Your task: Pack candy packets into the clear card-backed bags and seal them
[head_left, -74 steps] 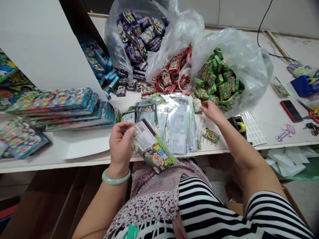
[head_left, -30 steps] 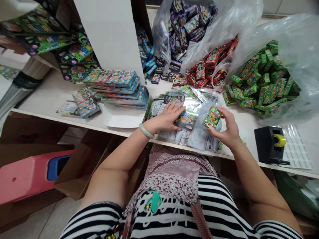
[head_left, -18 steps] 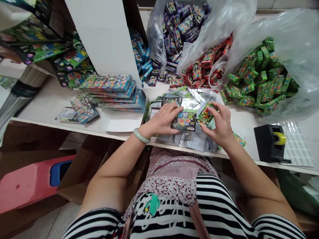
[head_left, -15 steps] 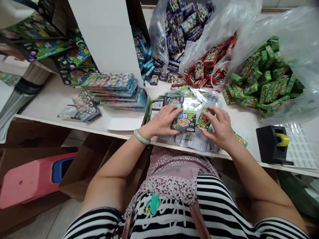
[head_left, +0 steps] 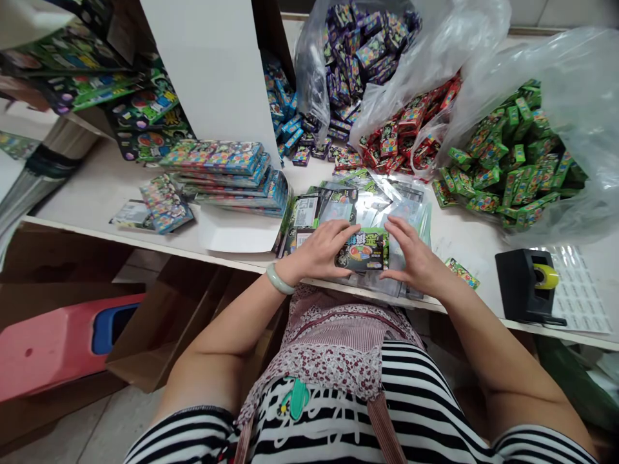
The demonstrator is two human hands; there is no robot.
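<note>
The packet [head_left: 362, 251] is black, with a green strip along its far edge, pale and green characters, and a colourful oval print in the middle. It is face up, its long side roughly parallel to the near edge of the bench [head_left: 488, 245], above the heap of clear and dark sleeves [head_left: 341, 207]. Whether it touches them is unclear.

Black tape dispenser [head_left: 516, 285] — brown carton [head_left: 147, 338], lower left
</note>
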